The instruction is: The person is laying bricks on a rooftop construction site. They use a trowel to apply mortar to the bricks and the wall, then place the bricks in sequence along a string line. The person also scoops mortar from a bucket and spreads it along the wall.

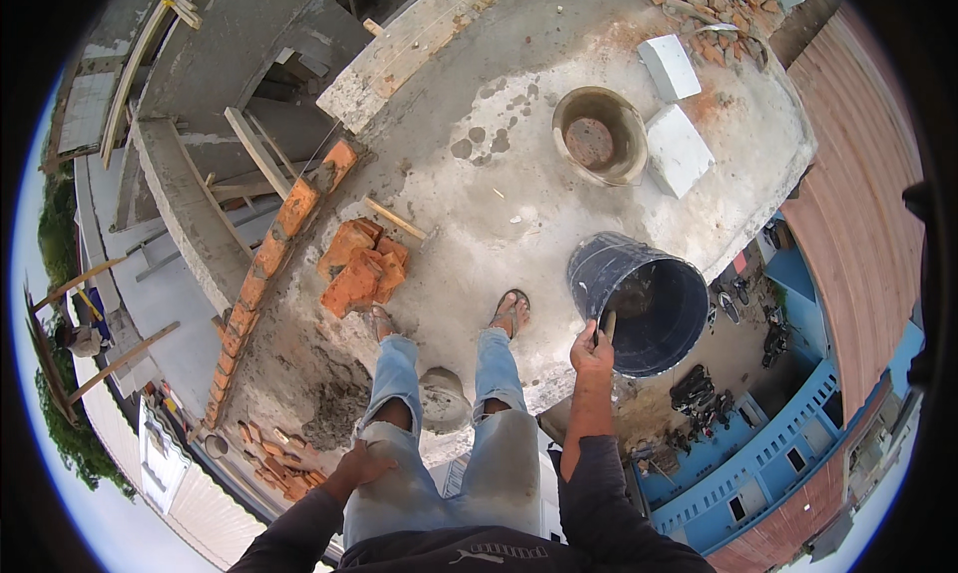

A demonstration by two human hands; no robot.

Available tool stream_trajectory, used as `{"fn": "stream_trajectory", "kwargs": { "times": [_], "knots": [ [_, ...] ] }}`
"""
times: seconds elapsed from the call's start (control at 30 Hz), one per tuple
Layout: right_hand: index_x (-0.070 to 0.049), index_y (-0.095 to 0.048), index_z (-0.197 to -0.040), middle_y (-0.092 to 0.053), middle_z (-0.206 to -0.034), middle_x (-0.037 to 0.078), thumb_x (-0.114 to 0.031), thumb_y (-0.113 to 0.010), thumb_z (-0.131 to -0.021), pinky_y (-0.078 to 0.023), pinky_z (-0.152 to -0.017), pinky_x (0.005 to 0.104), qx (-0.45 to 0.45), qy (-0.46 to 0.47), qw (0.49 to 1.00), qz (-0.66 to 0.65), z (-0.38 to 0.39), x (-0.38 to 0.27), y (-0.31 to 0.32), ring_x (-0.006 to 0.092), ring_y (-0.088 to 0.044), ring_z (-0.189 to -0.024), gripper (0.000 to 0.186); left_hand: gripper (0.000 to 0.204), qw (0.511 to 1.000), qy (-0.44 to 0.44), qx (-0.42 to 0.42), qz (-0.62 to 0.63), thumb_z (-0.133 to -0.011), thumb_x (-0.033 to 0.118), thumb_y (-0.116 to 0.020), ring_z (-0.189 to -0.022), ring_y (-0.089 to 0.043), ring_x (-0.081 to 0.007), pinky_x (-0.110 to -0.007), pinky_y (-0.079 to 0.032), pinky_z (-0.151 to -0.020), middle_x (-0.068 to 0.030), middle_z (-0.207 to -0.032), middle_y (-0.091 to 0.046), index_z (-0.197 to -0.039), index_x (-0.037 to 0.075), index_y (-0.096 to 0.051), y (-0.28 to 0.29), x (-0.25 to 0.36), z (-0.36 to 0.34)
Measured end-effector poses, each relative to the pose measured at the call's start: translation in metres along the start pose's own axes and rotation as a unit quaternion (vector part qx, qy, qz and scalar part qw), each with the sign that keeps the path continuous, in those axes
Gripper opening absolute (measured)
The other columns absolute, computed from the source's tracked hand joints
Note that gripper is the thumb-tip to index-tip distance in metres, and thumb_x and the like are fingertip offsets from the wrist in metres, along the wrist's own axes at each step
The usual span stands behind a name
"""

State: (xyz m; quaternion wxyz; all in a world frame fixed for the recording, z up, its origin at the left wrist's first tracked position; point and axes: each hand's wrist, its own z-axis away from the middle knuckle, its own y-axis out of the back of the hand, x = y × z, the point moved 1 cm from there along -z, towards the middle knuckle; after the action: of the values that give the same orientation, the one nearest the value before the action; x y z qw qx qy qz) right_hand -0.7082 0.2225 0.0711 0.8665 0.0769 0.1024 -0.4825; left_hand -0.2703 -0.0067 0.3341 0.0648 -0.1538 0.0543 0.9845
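At the right edge of the concrete slab [469,264], our right hand [593,347] is closing its fingers around a slim stick-like handle [611,323], which is sticking up past them against the mouth of the dark plastic bucket [591,274]. The grip is looking snug, but the rim and the shade inside are hiding the rest of the handle, so we cannot tell what tool, if any, it is belonging to. Our left hand [365,465] is holding nothing that we can see; its fingers are lying extended over the left leg of our faded jeans [469,488], just above the ripped knee.

The bucket is standing to the right of our right foot, near the slab's right edge. It is showing a blue-black wall with pale grey smears, a broad round mouth and a murky, greyish patch inside; we cannot tell how full it is.

Toward the slab's far edge, a round mortar-crusted basin [634,139] is sitting just beside two white blocks [671,69]. Near our left foot, orange bricks [354,279] are lying in a loose heap, while a mortared brick row [267,259] is running along the slab's left edge. Between our legs, a round grey container [444,398] is showing.
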Motion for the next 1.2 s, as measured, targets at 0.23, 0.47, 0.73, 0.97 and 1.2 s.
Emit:
{"fn": "stream_trajectory", "kwargs": {
  "times": [0.23, 0.47, 0.73, 0.97, 1.2],
  "knots": [
    [-0.001, -0.063, -0.098, -0.065, -0.075, 0.008, -0.042, -0.055, -0.105, -0.046, -0.048, 0.0298, -0.038, 0.053, 0.797, 0.6, 0.057, -0.024, 0.004, 0.0139, -0.055, -0.053, 0.043, 0.094, 0.941, -0.033, 0.032, 0.336, -0.086, 0.051, -0.075, -0.12, -0.066, -0.0322, -0.038, -0.05, -0.103, -0.0247, -0.129, -0.067, -0.153, -0.004, -0.038, -0.023, -0.03, -0.047],
    [-0.004, -0.065, -0.107, -0.07, -0.095, 0.01, -0.031, -0.06, -0.102, -0.053, -0.063, 0.0403, -0.193, 0.342, 0.317, 0.863, -0.072, -0.107, -0.011, 0.027, -0.067, -0.077, 0.028, 0.063, 0.933, 0.029, 0.007, 0.359, -0.094, 0.044, -0.066, -0.106, -0.071, -0.0266, -0.039, -0.053, -0.096, -0.0162, -0.119, -0.072, -0.139, 0.002, -0.057, -0.095, -0.044, -0.158],
    [-0.001, -0.053, -0.123, -0.068, -0.113, 0.019, -0.024, -0.063, -0.096, -0.055, -0.079, 0.0501, 0.015, 0.258, -0.082, 0.962, -0.129, -0.059, -0.045, 0.0375, -0.07, -0.096, 0.037, 0.058, 0.957, -0.048, -0.015, 0.285, -0.093, 0.047, -0.065, -0.121, -0.065, -0.031, -0.039, -0.049, -0.105, -0.0169, -0.128, -0.07, -0.132, 0.004, -0.062, -0.188, -0.015, -0.269],
    [0.003, -0.043, -0.134, -0.065, -0.122, 0.027, -0.02, -0.066, -0.092, -0.055, -0.088, 0.0565, 0.059, 0.214, -0.205, 0.953, -0.049, -0.076, -0.076, 0.0436, -0.069, -0.106, 0.053, 0.057, 0.908, 0.009, -0.019, 0.418, -0.092, 0.048, -0.064, -0.118, -0.067, -0.0329, -0.04, -0.049, -0.105, -0.0193, -0.124, -0.071, -0.128, 0.003, -0.065, -0.236, 0.005, -0.27],
    [-0.007, -0.048, -0.105, -0.053, -0.071, 0.009, -0.023, -0.059, -0.094, -0.044, -0.043, 0.0428, 0.185, 0.229, 0.163, 0.942, 0.147, -0.138, -0.072, 0.0228, -0.056, -0.057, 0.022, 0.056, 0.806, -0.144, -0.154, 0.552, -0.096, 0.049, -0.057, -0.121, -0.063, -0.0364, -0.043, -0.048, -0.101, -0.0265, -0.128, -0.065, -0.131, 0.006, -0.064, -0.249, 0.02, -0.222]
  ]
}}
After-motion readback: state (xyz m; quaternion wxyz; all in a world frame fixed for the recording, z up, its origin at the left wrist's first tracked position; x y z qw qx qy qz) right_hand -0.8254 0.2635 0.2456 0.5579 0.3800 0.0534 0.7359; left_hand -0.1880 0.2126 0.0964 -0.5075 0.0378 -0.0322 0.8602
